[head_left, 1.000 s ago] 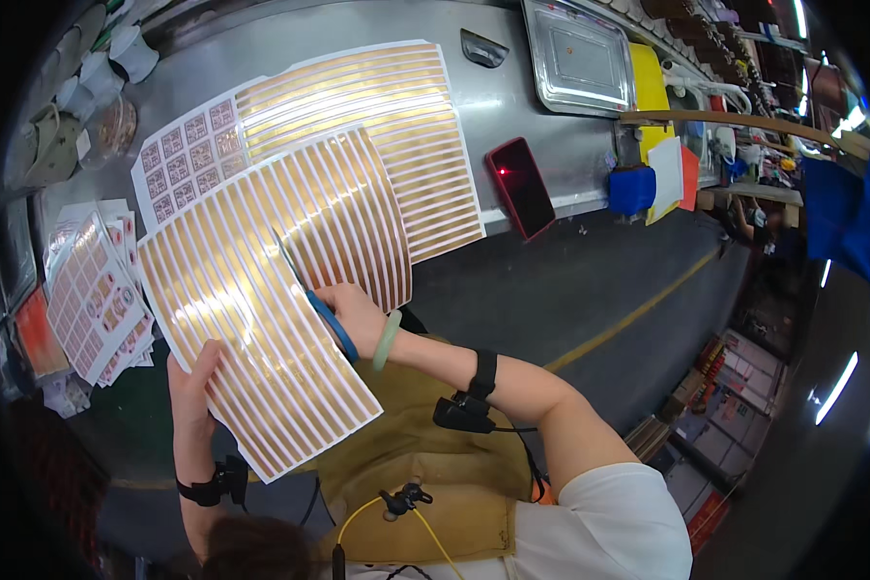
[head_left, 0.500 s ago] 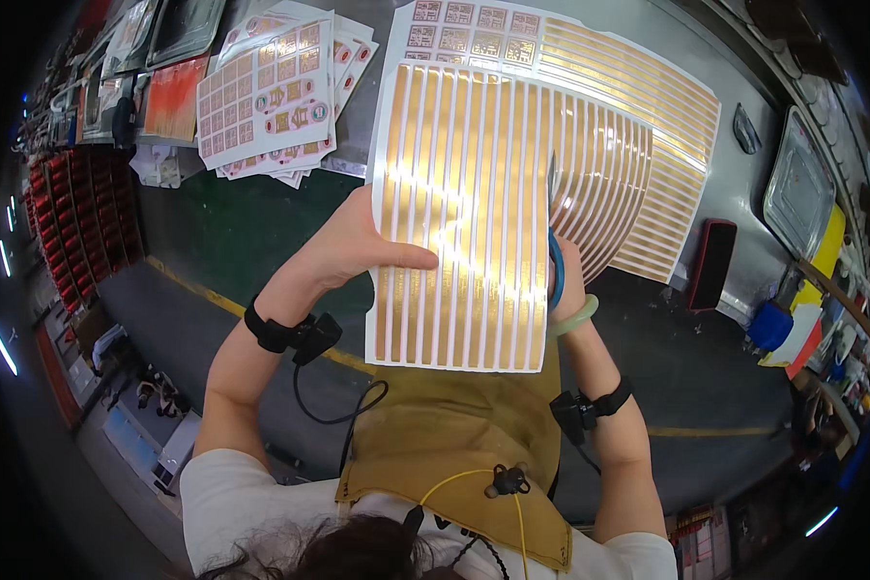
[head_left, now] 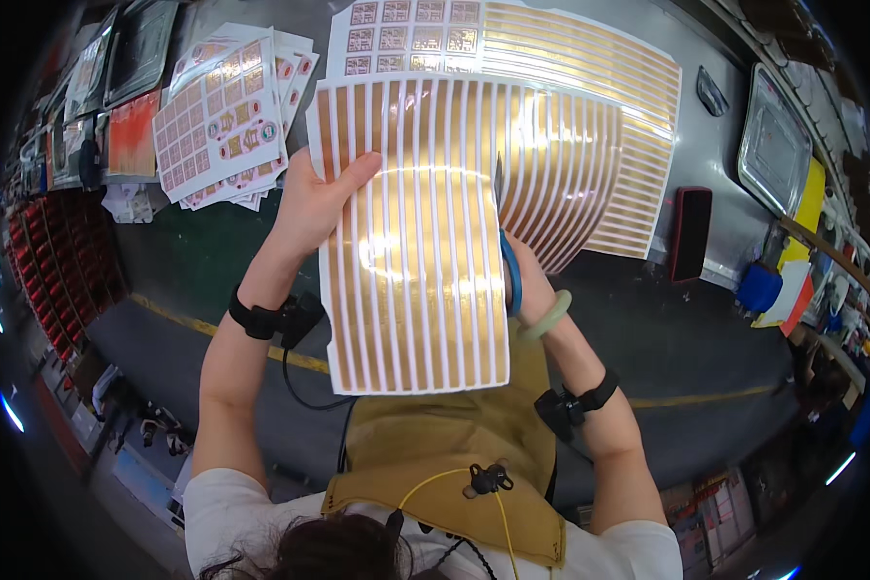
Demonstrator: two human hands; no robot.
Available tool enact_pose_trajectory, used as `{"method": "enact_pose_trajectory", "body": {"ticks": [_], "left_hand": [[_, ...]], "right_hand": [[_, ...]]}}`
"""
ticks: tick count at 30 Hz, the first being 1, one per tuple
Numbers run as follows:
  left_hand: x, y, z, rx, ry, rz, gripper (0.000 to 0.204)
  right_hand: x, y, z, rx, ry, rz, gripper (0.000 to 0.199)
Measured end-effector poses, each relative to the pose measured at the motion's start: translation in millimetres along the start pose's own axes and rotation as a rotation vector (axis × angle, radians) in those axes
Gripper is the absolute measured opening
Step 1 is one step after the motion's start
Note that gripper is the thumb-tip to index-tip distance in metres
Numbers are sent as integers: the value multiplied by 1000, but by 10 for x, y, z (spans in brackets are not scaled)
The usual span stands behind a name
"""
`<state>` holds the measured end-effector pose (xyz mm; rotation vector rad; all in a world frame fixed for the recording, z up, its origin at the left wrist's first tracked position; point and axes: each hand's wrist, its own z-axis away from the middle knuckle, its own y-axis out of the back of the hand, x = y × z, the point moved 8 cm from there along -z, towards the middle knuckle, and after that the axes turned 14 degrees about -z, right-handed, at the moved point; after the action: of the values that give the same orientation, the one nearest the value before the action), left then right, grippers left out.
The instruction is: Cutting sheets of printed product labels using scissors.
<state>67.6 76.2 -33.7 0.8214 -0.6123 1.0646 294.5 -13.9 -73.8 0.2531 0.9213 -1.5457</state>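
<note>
Tray [head_left: 773,145] rests right of the held striped sheet [head_left: 420,290].

Striped sheet [head_left: 416,242]: smooth, glossy; gold bands show a metallic sheen. Scissors handle [head_left: 514,280]: smooth blue plastic. Desk [head_left: 723,159]: grey metal, softly reflective. Tray [head_left: 776,145]: shiny metal. Apron [head_left: 445,430]: matt cloth, creased. Bangle [head_left: 548,316]: smooth; material not identifiable from where I stand.
</note>
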Motion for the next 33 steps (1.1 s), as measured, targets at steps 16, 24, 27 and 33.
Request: {"method": "enact_pose_trajectory", "body": {"ticks": [16,24,27,33], "left_hand": [[157,34,-124,29,-57,-95,23],[166,84,-233,-13,-4,-27,23],[207,91,-214,-10,6,-85,24],[345,115,-241,9,-30,-41,24]], "right_hand": [[-208,-42,-161,-13,148,-67,26],[-270,-56,-282,34,7,-153,30],[-502,-81,-337,-27,78,-43,34],[-646,-105,-357,16,174,-37,27]]}}
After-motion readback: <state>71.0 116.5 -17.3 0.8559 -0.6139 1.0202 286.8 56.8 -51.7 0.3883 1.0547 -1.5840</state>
